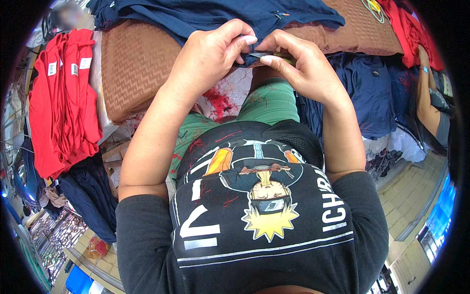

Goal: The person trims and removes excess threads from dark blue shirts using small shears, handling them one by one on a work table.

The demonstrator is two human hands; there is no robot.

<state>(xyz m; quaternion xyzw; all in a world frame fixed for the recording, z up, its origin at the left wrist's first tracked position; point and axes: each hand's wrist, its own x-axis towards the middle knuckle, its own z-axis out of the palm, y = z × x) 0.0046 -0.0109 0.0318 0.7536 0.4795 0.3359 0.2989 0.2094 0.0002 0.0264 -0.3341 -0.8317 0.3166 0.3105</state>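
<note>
Head cam: L grip pinches edge of a navy top; R grip is closed on a cutter, blade ptg L, tip nr L grip. Top lies mostly just beyond both grips, over brown counter. Below grips, toward the body: green shorts w/ loose red thread bits. L of grips: red tops w/ white tags. R: navy pile, then co-worker's arm nr red cloth.
</note>
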